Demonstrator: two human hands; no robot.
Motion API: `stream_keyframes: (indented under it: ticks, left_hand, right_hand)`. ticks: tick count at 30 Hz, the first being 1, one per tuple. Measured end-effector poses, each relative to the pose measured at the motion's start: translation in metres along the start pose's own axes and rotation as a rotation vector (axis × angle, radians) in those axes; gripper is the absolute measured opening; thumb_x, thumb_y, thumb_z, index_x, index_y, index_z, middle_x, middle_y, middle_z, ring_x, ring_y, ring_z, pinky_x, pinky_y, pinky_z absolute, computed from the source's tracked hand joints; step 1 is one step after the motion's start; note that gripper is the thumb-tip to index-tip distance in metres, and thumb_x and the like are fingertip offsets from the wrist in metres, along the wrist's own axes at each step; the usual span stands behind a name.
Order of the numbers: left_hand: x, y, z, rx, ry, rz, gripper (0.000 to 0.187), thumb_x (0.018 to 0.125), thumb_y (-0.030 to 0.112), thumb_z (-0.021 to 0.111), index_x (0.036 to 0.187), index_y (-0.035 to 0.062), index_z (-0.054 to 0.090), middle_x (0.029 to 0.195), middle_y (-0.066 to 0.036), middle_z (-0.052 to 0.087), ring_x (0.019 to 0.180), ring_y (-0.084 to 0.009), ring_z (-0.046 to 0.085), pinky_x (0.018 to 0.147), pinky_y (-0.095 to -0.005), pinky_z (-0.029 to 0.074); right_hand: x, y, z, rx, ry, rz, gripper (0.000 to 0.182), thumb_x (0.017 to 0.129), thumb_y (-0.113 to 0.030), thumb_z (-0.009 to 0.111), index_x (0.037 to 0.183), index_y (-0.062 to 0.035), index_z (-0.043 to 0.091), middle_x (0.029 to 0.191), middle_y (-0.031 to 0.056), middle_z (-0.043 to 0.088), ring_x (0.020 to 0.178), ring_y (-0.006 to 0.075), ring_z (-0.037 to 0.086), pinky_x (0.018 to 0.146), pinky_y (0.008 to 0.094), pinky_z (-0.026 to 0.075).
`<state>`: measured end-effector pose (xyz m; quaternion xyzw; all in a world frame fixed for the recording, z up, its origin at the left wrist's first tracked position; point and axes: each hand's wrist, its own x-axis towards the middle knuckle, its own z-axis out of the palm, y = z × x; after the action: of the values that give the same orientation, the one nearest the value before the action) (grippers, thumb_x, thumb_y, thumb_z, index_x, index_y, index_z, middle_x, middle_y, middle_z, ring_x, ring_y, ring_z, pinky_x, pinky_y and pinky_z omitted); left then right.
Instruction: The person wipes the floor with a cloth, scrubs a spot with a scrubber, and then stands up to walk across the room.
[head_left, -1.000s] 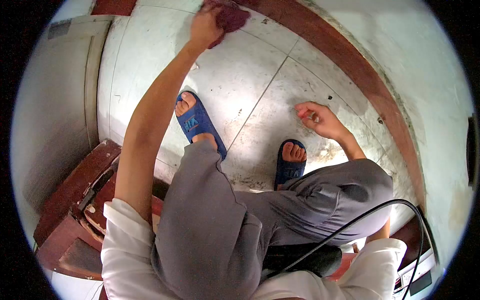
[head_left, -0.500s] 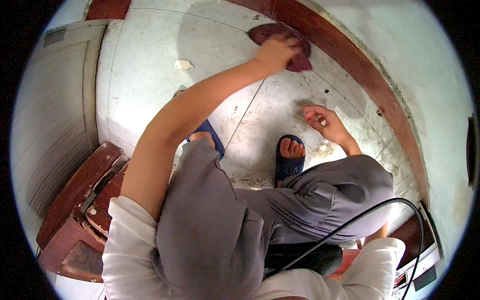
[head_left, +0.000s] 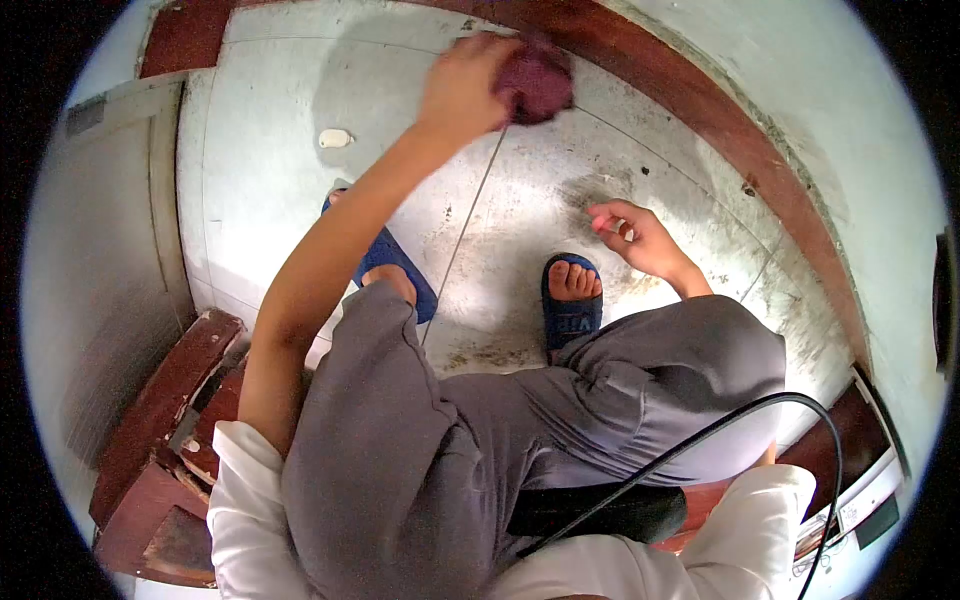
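My left hand (head_left: 462,85) is bunched around the rag (head_left: 537,82) on the floor (head_left: 280,150) by the skirting; it looks soft and light, best gripped in a wad. My right hand (head_left: 632,235) hangs loosely curled, empty

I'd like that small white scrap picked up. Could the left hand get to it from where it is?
Probably yes. The left hand presses a maroon cloth to the floor, and the white scrap lies on bare tile off to its side with nothing between them, though the hand's grip is full.
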<state>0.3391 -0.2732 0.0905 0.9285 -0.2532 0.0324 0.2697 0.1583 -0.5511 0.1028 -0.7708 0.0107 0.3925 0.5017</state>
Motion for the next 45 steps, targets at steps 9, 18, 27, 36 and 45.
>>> stream_keyframes:
  ticks: [9, 18, 27, 36, 45]
  left_hand:
    - [-0.023, -0.078, 0.029, 0.070, 0.076, -0.071, 0.062, 0.075, 0.015, 0.076, 0.133, 0.0085, 0.057, 0.135, -0.019, 0.056, 0.122, -0.0402, 0.054, 0.104, -0.0455, 0.046]
    - [0.011, 0.030, 0.104, 0.159, -0.164, 0.257, 0.062, 0.075, 0.007, 0.068, 0.135, 0.0146, 0.059, 0.140, -0.010, 0.056, 0.130, -0.0334, 0.051, 0.107, -0.0429, 0.046]
    - [0.009, 0.083, 0.095, -0.273, -0.295, 0.322, 0.052, 0.076, 0.010, 0.068, 0.128, 0.0128, 0.063, 0.132, -0.008, 0.062, 0.124, -0.0330, 0.055, 0.105, -0.0439, 0.046]
    - [-0.031, -0.023, 0.023, -0.284, -0.095, 0.127, 0.069, 0.078, 0.007, 0.070, 0.143, 0.0026, 0.046, 0.151, -0.020, 0.041, 0.138, -0.0383, 0.041, 0.114, -0.0456, 0.038]
    - [-0.079, -0.056, -0.014, -0.101, -0.051, -0.243, 0.062, 0.084, 0.013, 0.072, 0.139, 0.0030, 0.046, 0.143, -0.022, 0.049, 0.133, -0.0407, 0.046, 0.109, -0.0451, 0.042]
  right_hand:
    - [0.019, -0.018, 0.002, -0.139, -0.036, -0.112, 0.036, 0.089, -0.007, 0.062, 0.125, -0.0091, 0.064, 0.102, 0.0063, 0.070, 0.091, 0.0189, 0.066, 0.079, 0.0326, 0.054]
    - [0.004, -0.023, -0.012, -0.084, -0.006, -0.034, 0.034, 0.091, -0.004, 0.062, 0.124, -0.0094, 0.064, 0.104, 0.0034, 0.066, 0.094, 0.0169, 0.062, 0.078, 0.0297, 0.048]
    - [0.013, -0.031, -0.006, -0.640, 0.804, -0.427, 0.071, 0.077, -0.024, 0.075, 0.138, -0.0003, 0.049, 0.134, 0.0269, 0.048, 0.125, 0.0458, 0.044, 0.105, 0.0528, 0.037]
    - [0.124, -0.088, 0.029, -0.764, 0.517, -0.797, 0.088, 0.075, -0.029, 0.077, 0.151, -0.0087, 0.036, 0.154, 0.0251, 0.031, 0.145, 0.0406, 0.029, 0.119, 0.0566, 0.022]
    - [0.200, -0.074, 0.042, -1.045, 0.500, -0.539, 0.071, 0.088, -0.049, 0.064, 0.149, -0.0203, 0.042, 0.157, 0.0161, 0.034, 0.148, 0.0343, 0.027, 0.114, 0.0650, 0.023]
